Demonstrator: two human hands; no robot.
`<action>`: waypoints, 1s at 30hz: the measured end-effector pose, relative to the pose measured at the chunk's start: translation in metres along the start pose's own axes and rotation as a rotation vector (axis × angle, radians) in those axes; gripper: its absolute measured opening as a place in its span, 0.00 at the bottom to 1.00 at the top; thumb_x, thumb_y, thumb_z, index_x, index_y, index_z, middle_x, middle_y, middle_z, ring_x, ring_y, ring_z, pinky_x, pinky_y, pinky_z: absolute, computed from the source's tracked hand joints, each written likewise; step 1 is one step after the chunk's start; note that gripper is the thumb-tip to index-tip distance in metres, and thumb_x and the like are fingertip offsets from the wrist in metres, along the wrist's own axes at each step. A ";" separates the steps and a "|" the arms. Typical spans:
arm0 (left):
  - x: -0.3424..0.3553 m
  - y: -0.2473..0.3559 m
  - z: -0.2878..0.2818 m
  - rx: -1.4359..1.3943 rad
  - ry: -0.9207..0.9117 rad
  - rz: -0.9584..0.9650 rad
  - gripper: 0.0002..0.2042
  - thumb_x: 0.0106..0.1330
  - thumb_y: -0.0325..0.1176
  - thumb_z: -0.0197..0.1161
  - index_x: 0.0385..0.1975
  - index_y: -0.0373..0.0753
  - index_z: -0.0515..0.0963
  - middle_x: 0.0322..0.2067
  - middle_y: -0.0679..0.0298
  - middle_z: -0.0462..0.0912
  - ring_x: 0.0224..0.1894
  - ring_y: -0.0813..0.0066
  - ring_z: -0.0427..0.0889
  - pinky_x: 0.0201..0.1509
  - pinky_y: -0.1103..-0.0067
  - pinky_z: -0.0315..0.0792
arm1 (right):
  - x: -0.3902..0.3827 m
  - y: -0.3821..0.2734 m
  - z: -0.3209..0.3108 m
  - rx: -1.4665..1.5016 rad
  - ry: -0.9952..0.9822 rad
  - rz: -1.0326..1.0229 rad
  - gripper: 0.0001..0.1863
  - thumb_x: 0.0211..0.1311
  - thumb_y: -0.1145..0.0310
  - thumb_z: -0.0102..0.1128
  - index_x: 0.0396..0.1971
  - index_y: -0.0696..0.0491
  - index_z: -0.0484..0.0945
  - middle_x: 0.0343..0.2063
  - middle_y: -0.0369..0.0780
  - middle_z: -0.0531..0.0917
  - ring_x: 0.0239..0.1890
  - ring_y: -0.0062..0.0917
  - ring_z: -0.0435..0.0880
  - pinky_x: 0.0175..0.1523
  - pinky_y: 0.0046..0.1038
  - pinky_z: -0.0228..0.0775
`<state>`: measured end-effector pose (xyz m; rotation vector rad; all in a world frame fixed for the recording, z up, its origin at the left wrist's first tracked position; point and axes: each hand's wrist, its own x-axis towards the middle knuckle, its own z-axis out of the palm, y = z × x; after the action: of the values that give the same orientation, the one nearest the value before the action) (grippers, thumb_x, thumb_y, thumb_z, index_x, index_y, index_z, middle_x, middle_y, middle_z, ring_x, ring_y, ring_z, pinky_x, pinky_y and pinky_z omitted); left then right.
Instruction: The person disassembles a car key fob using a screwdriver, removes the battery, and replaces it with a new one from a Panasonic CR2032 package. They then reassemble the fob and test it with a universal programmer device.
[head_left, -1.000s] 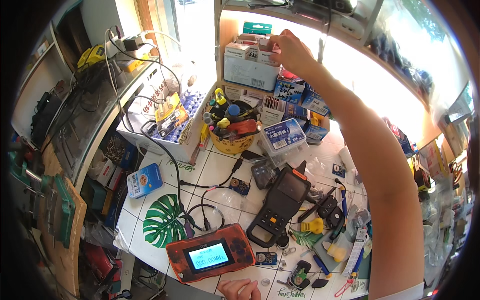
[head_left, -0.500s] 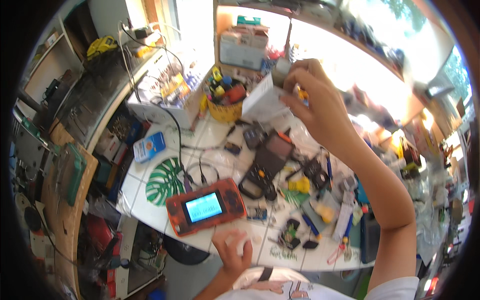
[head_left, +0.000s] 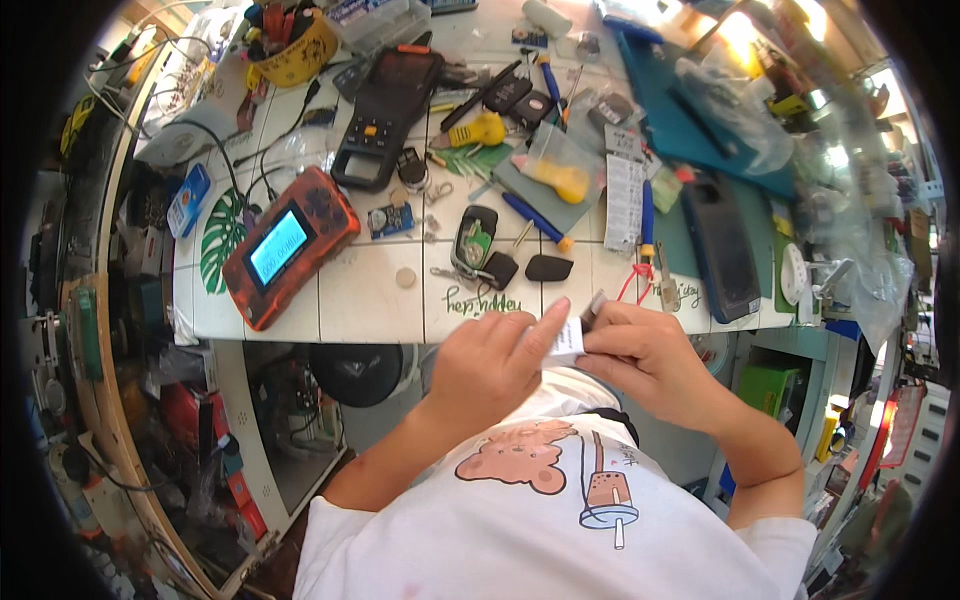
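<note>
Just past the table's near edge, my left hand (head_left: 490, 362) is closed on a small white box (head_left: 566, 340) with fine print, its index finger lying along the box. At the box's other side is my right hand (head_left: 648, 362), fingers pinched together, with a narrow grey-brown piece (head_left: 595, 306) sticking up by its fingertips; whether it belongs to the box I cannot tell. Beyond my hands lie an opened car key (head_left: 476, 238) with a green circuit board, a black key cover (head_left: 549, 268) and a small round button cell (head_left: 405, 277).
An orange handheld device (head_left: 291, 248) with a lit screen stands to the left. Farther back lie a black handheld tool (head_left: 385, 115), a yellow bulb-shaped item (head_left: 478, 130) and blue-handled screwdrivers (head_left: 537, 220). A dark phone-like slab (head_left: 722, 250) rests on the right.
My right hand has come back from the far side of the table to the near edge. My left hand, open before, now meets it at the white box. The view has tilted down.
</note>
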<state>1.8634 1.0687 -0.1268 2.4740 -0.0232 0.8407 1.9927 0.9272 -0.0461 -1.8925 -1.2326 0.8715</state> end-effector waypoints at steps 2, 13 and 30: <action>-0.008 0.016 0.000 -0.085 -0.171 -0.091 0.36 0.33 0.25 0.67 0.52 0.38 0.70 0.28 0.61 0.75 0.26 0.66 0.74 0.26 0.75 0.68 | -0.017 0.003 0.007 0.081 0.089 0.043 0.07 0.48 0.77 0.63 0.29 0.58 0.79 0.22 0.38 0.72 0.23 0.24 0.71 0.28 0.23 0.63; 0.001 0.009 -0.009 -0.172 -0.102 -0.057 0.36 0.30 0.24 0.63 0.51 0.38 0.71 0.26 0.62 0.75 0.23 0.67 0.73 0.23 0.76 0.66 | 0.005 0.008 -0.032 0.287 -0.172 0.155 0.08 0.45 0.75 0.66 0.28 0.59 0.82 0.15 0.36 0.75 0.19 0.14 0.69 0.23 0.20 0.58; -0.048 -0.003 -0.013 -0.074 0.071 -0.152 0.20 0.47 0.33 0.63 0.43 0.42 0.76 0.24 0.70 0.72 0.20 0.76 0.69 0.23 0.81 0.62 | 0.022 -0.024 0.021 -0.441 0.009 -0.268 0.12 0.31 0.80 0.60 0.23 0.55 0.75 0.10 0.35 0.64 0.11 0.25 0.61 0.18 0.26 0.49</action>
<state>1.8185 1.0707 -0.1473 2.3424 0.1540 0.8465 1.9715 0.9585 -0.0403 -1.9895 -1.7342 0.4732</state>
